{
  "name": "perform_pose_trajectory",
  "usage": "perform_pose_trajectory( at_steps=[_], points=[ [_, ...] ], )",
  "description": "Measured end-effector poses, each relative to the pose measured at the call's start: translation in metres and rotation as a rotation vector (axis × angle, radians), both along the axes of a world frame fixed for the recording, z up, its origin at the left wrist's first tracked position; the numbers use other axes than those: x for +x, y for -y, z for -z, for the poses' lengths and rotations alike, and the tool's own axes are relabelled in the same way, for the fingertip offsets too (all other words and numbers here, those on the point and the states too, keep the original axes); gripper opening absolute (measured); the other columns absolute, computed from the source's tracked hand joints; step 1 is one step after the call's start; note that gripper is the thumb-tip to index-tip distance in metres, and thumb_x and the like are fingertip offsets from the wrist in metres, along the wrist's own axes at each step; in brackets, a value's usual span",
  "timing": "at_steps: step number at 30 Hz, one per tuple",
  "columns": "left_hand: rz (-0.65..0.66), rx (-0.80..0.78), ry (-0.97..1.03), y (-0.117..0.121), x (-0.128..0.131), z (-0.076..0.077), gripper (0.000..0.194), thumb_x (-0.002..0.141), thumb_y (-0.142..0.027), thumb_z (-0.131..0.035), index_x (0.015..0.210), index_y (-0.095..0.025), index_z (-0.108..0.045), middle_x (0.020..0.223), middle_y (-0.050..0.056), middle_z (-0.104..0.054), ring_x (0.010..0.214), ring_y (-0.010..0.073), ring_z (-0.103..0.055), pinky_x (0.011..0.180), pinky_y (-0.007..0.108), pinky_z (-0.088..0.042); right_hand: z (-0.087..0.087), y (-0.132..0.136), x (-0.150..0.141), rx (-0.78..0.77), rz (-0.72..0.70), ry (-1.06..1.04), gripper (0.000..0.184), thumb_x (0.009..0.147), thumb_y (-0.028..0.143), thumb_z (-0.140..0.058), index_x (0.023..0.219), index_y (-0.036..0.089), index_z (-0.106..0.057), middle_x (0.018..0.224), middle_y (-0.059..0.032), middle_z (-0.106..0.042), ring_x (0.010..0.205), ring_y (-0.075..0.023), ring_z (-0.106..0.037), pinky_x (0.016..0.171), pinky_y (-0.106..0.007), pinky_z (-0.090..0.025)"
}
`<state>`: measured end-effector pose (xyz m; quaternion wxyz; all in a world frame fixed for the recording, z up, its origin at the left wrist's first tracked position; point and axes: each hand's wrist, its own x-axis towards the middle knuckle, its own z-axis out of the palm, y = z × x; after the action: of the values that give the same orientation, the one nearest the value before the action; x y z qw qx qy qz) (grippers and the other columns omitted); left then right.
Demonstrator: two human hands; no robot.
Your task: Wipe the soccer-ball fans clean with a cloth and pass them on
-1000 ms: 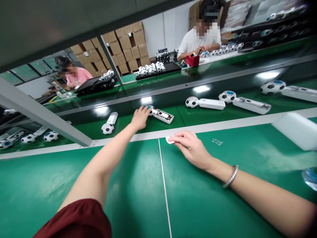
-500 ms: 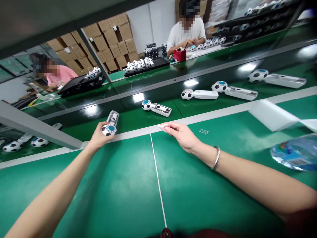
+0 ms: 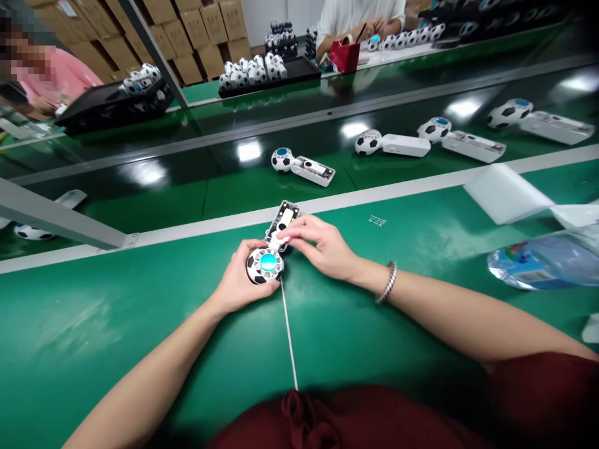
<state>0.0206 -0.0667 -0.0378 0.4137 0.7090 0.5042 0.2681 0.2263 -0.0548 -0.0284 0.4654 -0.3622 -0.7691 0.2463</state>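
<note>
Nearest is the person's maroon top (image 3: 299,418), at the close edge of the green table (image 3: 234,362). Above the table, the left hand (image 3: 241,280) curls round the soccer-patterned ball (image 3: 265,265) — thumb on the near side, fingers on the far side, partly open to its width. The ball's blue disc faces up, and its handle (image 3: 283,218) points away, circuitry exposed. The right hand (image 3: 290,236) has thumb and fingertips pinched nearly closed on a small white piece (image 3: 279,237), over the handle's ball end; whether the piece touches it, I cannot tell.

To the right lie a bottle (image 3: 538,259) and, beyond it, a white sheet (image 3: 508,193). Past the pale rail (image 3: 210,225), more ball-and-handle units (image 3: 282,160) rest on the belt (image 3: 234,193). Farther off are trays (image 3: 299,67) of balls, a red box (image 3: 345,56), two people (image 3: 360,19) and stacked cartons (image 3: 187,31).
</note>
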Motion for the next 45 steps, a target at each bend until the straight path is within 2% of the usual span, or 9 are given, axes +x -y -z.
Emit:
perform_pose_trajectory(
  at_steps=[6,10,14,21,27,34,38,45],
  points=[
    [0.02,0.068,-0.098,-0.001,0.0,-0.003,0.061,0.055,-0.026,-0.071,0.107,-0.02,-0.041,0.102,0.003,-0.053,0.086,0.0178,-0.053,0.074,0.029,-0.044,0.007,0.009,-0.017,0.392,-0.11,0.248,0.017,0.087,0.019,-0.05,0.092,0.021,-0.066,0.087,-0.002,-0.065,0.083,-0.0138,-0.053,0.075,-0.031,-0.036],
    [0.034,0.03,-0.057,-0.001,-0.001,-0.003,0.061,0.055,-0.024,-0.071,0.106,-0.02,-0.039,0.1,0.003,-0.052,0.083,0.0161,-0.053,0.071,0.028,-0.044,0.009,0.005,-0.015,0.471,-0.088,0.35,0.021,0.089,0.019,-0.045,0.093,0.022,-0.065,0.088,-0.0006,-0.066,0.082,-0.0137,-0.051,0.074,-0.031,-0.032],
    [0.049,0.0,-0.013,-0.001,-0.001,-0.003,0.06,0.057,-0.023,-0.071,0.106,-0.02,-0.038,0.098,0.002,-0.052,0.079,0.0142,-0.053,0.067,0.025,-0.044,0.006,-0.001,-0.003,0.468,0.005,0.351,0.021,0.09,0.02,-0.045,0.092,0.023,-0.066,0.087,-0.0007,-0.066,0.081,-0.0132,-0.052,0.075,-0.032,-0.032],
    [0.067,-0.089,0.044,-0.004,-0.005,-0.005,0.06,0.059,-0.025,-0.072,0.108,-0.02,-0.037,0.102,0.003,-0.054,0.081,0.0146,-0.055,0.07,0.026,-0.045,-0.014,-0.005,0.015,0.313,0.222,-0.002,0.019,0.087,0.02,-0.049,0.096,0.023,-0.066,0.089,-0.0026,-0.062,0.084,-0.0133,-0.057,0.076,-0.031,-0.041],
    [0.066,-0.093,0.039,-0.007,-0.008,-0.007,0.06,0.058,-0.026,-0.073,0.108,-0.02,-0.04,0.102,0.004,-0.054,0.082,0.0156,-0.055,0.07,0.025,-0.045,-0.012,-0.009,0.018,0.229,0.226,-0.051,0.018,0.086,0.019,-0.052,0.096,0.023,-0.066,0.09,-0.0023,-0.061,0.086,-0.0138,-0.058,0.078,-0.032,-0.043],
    [0.067,-0.051,0.018,-0.005,-0.009,-0.006,0.062,0.059,-0.025,-0.073,0.111,-0.021,-0.041,0.104,0.004,-0.054,0.085,0.0162,-0.056,0.072,0.026,-0.045,-0.009,-0.012,0.019,0.235,0.226,-0.049,0.018,0.086,0.019,-0.051,0.097,0.023,-0.066,0.089,-0.0022,-0.061,0.085,-0.0134,-0.057,0.077,-0.032,-0.043],
    [0.108,0.006,-0.01,-0.002,-0.01,-0.006,0.061,0.059,-0.022,-0.072,0.111,-0.022,-0.043,0.107,0.004,-0.053,0.091,0.0169,-0.055,0.079,0.027,-0.045,-0.009,-0.013,0.02,0.26,0.23,-0.069,0.019,0.086,0.018,-0.05,0.097,0.023,-0.066,0.088,-0.0024,-0.06,0.084,-0.0134,-0.057,0.076,-0.032,-0.043],
    [0.113,-0.004,-0.119,0.0,-0.002,-0.016,0.059,0.06,-0.022,-0.068,0.112,-0.022,-0.041,0.109,0.004,-0.053,0.091,0.0174,-0.056,0.079,0.028,-0.046,-0.008,-0.017,0.021,0.233,0.234,-0.093,0.018,0.086,0.019,-0.051,0.096,0.021,-0.066,0.088,-0.0034,-0.06,0.084,-0.0138,-0.056,0.077,-0.032,-0.043]
  ],
)
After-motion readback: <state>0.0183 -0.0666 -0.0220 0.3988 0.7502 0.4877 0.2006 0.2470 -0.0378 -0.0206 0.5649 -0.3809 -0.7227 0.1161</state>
